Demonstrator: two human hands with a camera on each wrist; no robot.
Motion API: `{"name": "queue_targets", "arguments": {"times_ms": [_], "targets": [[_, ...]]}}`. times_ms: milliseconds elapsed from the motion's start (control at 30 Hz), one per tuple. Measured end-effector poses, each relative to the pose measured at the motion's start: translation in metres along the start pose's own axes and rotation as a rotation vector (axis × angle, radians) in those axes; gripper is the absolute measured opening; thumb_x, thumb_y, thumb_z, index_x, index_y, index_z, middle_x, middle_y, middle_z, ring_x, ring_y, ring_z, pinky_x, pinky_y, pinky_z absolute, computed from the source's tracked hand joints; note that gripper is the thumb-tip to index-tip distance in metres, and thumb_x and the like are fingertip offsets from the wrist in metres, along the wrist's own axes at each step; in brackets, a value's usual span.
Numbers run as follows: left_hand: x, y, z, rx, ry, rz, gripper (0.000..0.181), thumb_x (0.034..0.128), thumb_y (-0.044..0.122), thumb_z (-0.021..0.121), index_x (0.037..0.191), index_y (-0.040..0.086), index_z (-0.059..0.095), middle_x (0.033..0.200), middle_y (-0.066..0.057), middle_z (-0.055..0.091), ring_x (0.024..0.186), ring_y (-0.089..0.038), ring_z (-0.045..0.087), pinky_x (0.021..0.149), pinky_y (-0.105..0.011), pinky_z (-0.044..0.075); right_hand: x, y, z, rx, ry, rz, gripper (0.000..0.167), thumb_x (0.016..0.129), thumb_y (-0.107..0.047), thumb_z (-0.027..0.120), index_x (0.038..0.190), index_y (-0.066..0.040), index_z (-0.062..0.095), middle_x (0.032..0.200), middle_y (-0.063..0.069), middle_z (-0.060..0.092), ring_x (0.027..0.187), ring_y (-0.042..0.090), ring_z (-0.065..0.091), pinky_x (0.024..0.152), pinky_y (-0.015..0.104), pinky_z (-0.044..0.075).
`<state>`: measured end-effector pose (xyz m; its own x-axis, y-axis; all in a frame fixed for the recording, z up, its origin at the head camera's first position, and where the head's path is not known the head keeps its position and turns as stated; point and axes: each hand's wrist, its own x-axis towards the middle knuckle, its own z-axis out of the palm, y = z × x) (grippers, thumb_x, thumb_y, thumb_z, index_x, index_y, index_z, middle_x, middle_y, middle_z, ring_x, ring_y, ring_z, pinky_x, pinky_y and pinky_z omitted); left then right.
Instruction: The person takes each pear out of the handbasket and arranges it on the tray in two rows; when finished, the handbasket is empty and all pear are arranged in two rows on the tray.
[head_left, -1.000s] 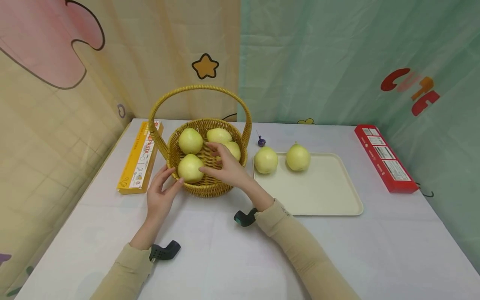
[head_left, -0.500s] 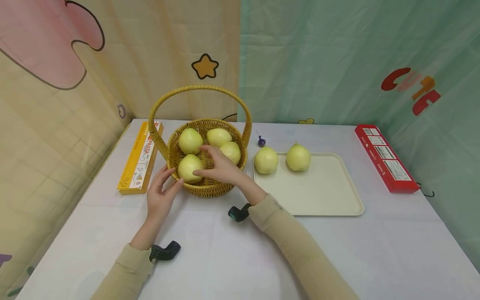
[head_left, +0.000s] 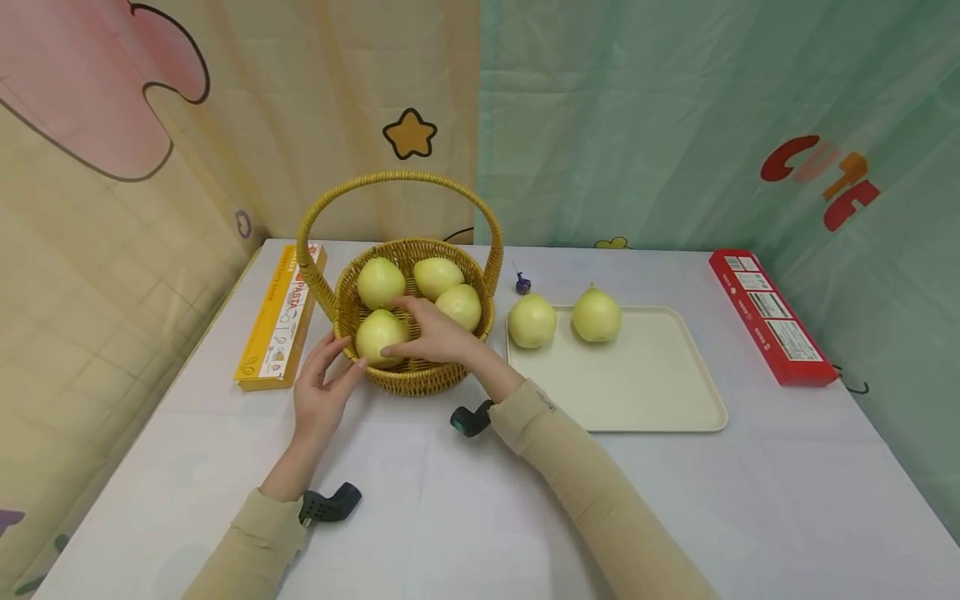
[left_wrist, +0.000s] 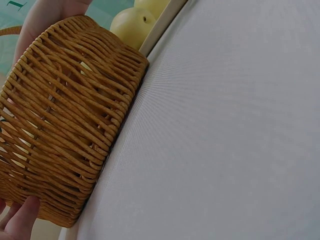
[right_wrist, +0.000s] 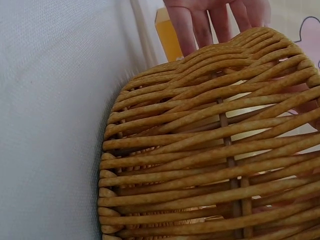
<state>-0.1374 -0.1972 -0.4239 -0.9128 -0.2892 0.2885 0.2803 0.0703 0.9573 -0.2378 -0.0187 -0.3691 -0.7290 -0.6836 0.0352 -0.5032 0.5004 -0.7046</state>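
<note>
In the head view, a yellow wicker basket with a tall arched handle holds several pale yellow-green pears. My right hand reaches into it, thumb and fingers curled about the front-left pear. Three others lie around: a back-left pear, a back-right pear and a right-hand pear. Against the front-left rim rests my left hand, fingers spread along the outside. The right wrist view shows those fingers fairly straight beside the wicker. Wicker mostly hides my right hand in both wrist views.
Right of the basket is a cream tray, with two pears near its back-left corner. A yellow pasta box lies left, a red box far right. A small purple-wrapped lollipop lies behind the tray. Curtains hang behind the table.
My right hand has moved left within the basket, from beside the right-hand pear onto the front-left pear. My left hand stays at the rim.
</note>
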Motion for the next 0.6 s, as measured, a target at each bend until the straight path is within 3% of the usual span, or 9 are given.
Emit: {"name": "queue_targets", "arguments": {"times_ms": [600], "targets": [[0.0,-0.0002,-0.0005,-0.012,-0.001,0.0,0.041,0.0844,-0.007,0.063,0.123,-0.012,0.052,0.143,-0.013,0.037,0.128,-0.027,0.038,0.087,-0.015,0.049,0.0053,0.0019,0.0007,0.041,-0.097,0.019,0.084,0.077,-0.045,0.075,0.145,-0.018,0.034,0.143,0.006,0.037,0.125,0.021,0.04,0.101,0.032,0.041]]}}
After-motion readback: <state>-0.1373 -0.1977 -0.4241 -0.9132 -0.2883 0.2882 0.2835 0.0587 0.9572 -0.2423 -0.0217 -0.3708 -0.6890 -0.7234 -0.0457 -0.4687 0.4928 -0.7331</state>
